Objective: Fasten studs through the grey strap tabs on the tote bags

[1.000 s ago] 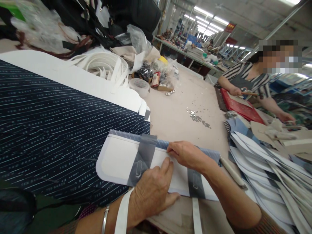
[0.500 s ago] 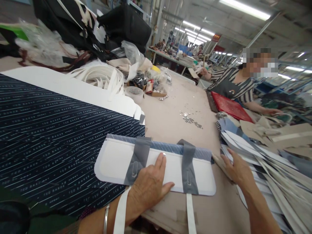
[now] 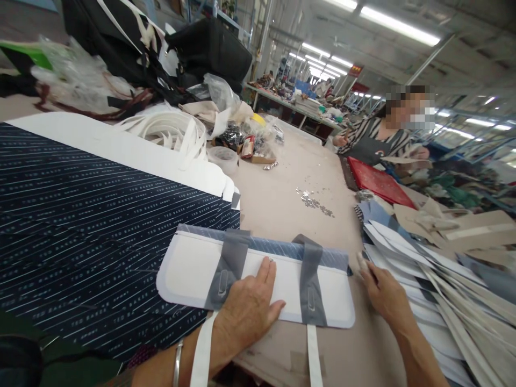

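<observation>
My left hand (image 3: 250, 303) lies flat on a white bag panel (image 3: 185, 269) with a dark blue striped top edge and two grey straps (image 3: 311, 285). Its first two fingers touch the panel's middle, close to a small silver metal piece (image 3: 271, 260). White tape (image 3: 313, 355) hangs from the right strap toward me, and another white tape (image 3: 202, 349) crosses my left wrist. Just right of the panel, my right hand (image 3: 385, 293) is over the table edge of a white pile, fingers partly bent and apart, with nothing clearly visible in them.
Striped dark blue fabric (image 3: 100, 236) covers the left. Small silver pieces (image 3: 312, 200) are scattered mid-table (image 3: 274, 199). White strips (image 3: 427, 301) pile up at right. A roll of tape (image 3: 223, 157), white webbing and plastic bags lie behind. A co-worker (image 3: 379, 134) stands beyond a red tray (image 3: 379, 180).
My right hand has moved slightly left, away from the white pile toward the panel. My left hand stays on the panel. The co-worker's arms have shifted.
</observation>
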`<act>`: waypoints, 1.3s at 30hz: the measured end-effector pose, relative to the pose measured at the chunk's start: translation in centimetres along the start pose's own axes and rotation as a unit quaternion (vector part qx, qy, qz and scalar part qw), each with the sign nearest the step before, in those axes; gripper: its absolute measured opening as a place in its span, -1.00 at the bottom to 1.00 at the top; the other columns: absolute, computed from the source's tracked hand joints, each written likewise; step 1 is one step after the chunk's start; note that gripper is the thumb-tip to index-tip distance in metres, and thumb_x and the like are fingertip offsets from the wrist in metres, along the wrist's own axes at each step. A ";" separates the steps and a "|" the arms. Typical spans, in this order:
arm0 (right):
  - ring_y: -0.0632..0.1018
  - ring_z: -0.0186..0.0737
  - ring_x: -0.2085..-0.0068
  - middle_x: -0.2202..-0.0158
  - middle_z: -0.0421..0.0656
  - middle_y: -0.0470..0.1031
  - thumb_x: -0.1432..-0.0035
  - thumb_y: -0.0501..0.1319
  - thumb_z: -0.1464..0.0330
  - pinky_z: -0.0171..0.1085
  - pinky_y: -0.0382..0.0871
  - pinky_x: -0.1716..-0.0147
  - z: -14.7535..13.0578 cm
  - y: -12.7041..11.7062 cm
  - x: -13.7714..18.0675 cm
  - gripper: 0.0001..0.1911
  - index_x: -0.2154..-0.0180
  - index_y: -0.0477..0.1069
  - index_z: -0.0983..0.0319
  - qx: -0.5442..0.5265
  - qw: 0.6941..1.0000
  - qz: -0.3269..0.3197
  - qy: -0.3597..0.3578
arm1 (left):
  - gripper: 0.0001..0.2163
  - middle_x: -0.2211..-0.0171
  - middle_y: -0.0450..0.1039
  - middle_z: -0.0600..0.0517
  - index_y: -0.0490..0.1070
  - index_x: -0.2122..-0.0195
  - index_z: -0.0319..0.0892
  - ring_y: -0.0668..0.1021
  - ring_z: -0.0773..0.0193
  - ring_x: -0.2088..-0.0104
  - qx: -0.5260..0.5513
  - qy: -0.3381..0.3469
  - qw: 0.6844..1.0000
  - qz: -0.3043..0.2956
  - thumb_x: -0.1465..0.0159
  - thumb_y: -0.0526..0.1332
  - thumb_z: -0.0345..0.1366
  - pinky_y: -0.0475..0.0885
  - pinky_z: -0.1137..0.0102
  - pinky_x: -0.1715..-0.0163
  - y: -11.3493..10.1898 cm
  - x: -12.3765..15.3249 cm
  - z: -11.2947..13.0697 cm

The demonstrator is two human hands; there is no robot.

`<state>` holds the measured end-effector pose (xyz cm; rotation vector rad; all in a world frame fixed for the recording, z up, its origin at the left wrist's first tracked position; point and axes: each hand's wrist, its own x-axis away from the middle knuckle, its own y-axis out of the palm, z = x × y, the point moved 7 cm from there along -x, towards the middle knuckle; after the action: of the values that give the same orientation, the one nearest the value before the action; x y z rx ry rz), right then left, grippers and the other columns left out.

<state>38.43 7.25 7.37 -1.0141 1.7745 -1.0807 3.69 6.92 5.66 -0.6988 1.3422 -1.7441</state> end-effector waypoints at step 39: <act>0.06 -0.49 0.75 0.76 -0.44 -0.03 -0.16 0.23 0.26 -0.41 0.10 0.69 -23.8 6.7 1.4 -0.78 0.49 0.41 0.21 -0.760 0.649 -0.016 0.029 | -0.43 -0.32 0.02 -0.31 0.14 -0.26 -0.38 0.60 0.14 0.27 0.032 0.016 0.999 -0.030 -0.31 0.08 -0.12 0.55 0.28 0.33 0.8 -0.4 -0.4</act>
<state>14.82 14.62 8.23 -1.8617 2.5884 0.7839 3.76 7.42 4.82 -0.6840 1.2928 -1.8464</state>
